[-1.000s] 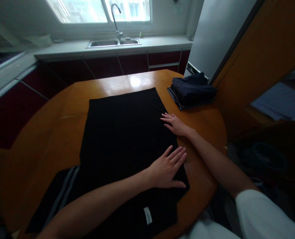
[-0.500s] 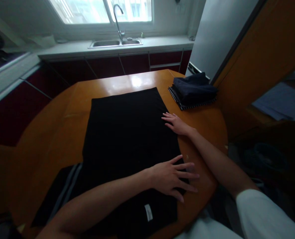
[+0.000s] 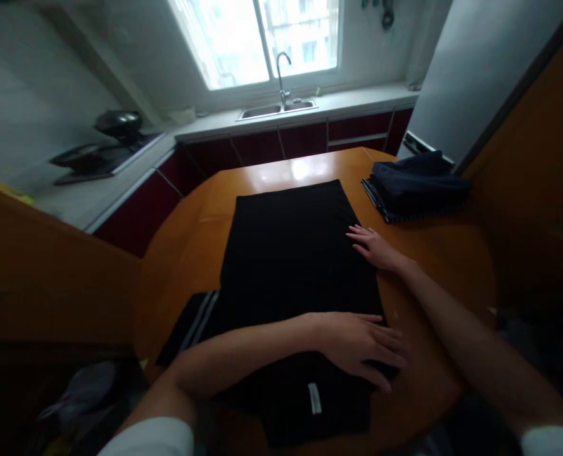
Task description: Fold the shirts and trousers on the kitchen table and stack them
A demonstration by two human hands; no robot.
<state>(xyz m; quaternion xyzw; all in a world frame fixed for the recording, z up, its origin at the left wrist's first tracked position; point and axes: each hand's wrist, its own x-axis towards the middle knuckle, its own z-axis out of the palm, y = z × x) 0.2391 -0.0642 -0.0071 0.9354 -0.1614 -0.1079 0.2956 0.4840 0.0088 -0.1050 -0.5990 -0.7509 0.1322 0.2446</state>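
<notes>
Your left hand (image 3: 350, 342) has moved outward since the earlier frame, its fingers now reaching past the right-side edge of the black short-sleeved shirt (image 3: 285, 253); your right hand (image 3: 379, 249) stays further up that edge. Both hands are open, fingers spread, though blur on the left fingertips hides whether they press the cloth. The shirt lies flat ahead and mostly to the left of your hands, its long axis running from the neck label (image 3: 315, 398) near you towards the window (image 3: 300, 38). Your left hand is nearer the neck end. Under it all is the wooden worktop (image 3: 190, 247), with folded clothes (image 3: 418, 183) at far right; a sink (image 3: 262, 112) sits beyond.
</notes>
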